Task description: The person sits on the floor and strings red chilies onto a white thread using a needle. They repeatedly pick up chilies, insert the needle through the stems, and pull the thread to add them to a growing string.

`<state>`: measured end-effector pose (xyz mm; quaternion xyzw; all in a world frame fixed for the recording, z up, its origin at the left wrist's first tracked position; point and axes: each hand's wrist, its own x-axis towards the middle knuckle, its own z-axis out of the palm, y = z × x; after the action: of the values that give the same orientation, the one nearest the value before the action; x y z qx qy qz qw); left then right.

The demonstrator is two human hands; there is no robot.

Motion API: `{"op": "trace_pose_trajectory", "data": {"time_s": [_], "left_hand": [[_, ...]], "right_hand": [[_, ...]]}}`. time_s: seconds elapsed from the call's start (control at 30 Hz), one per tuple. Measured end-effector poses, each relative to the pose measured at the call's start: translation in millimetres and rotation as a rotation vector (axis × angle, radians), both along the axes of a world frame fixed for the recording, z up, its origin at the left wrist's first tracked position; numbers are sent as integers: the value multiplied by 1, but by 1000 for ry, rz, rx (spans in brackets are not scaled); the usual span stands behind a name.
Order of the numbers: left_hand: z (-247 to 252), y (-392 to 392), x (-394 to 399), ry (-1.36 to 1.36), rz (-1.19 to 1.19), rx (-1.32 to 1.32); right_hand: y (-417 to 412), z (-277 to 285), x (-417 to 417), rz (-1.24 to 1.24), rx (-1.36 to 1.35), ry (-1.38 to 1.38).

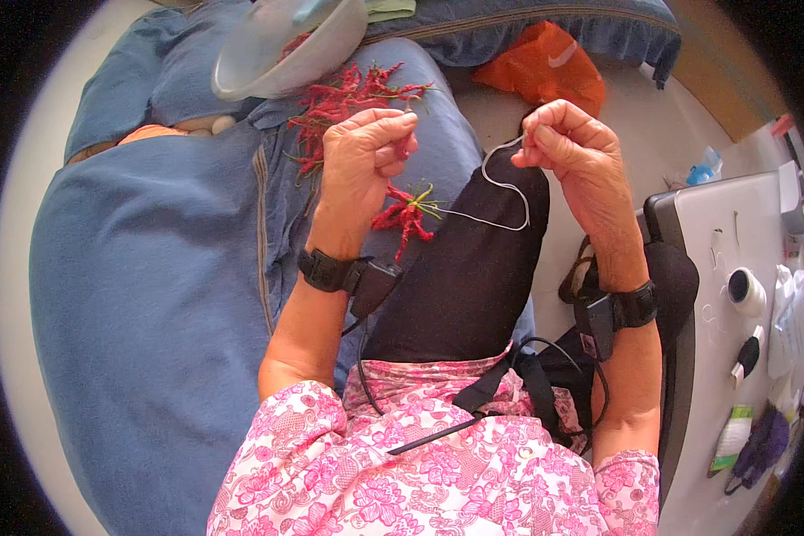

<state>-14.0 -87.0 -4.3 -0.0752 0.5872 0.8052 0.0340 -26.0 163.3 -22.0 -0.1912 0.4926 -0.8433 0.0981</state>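
Observation:
My left hand (370, 144) pinches a small red dried chili pepper between thumb and fingers, its stem end just above the fingertips. My right hand (566, 144), raised over the floor beside my knee, grips the end of a white thread (524, 208) between thumb and forefinger. From there the thread loops down across my black trouser leg to a tied bunch of red chilies (405, 213) with green stems, which lies on the blue cover below my left hand. Behind my left hand a loose pile of red chilies (342, 90) rests on the blue fabric.
A translucent plastic basin (295, 74) with some chilies stands tilted at the top. Beyond my knee lies an orange bag (549, 63) on the floor. At right, a white tabletop (703, 221) bears a spool of white thread (750, 293), thread scraps and packets. Black cables hang from my wrist straps.

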Motion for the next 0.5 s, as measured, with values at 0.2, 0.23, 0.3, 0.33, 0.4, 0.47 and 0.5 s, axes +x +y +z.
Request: {"op": "trace_pose_trajectory", "data": {"time_s": [0.2,0.23,0.3,0.33,0.4,0.47,0.5], "left_hand": [[8,41,15,11,28,-19],[10,45,16,11,19,-33],[9,52,18,28,16,-76],[8,55,19,47,22,-105],[8,61,21,88,15,-161],[8,67,25,132,-12,-217],[7,69,26,137,-14,-229]], "right_hand": [[-4,4,8,-32,95,25],[-5,5,9,-27,107,40],[-6,7,11,-14,130,70],[-8,8,13,-11,143,66],[-11,9,16,-23,193,91],[-15,6,18,-30,205,105],[-17,4,18,-50,209,90]]}}
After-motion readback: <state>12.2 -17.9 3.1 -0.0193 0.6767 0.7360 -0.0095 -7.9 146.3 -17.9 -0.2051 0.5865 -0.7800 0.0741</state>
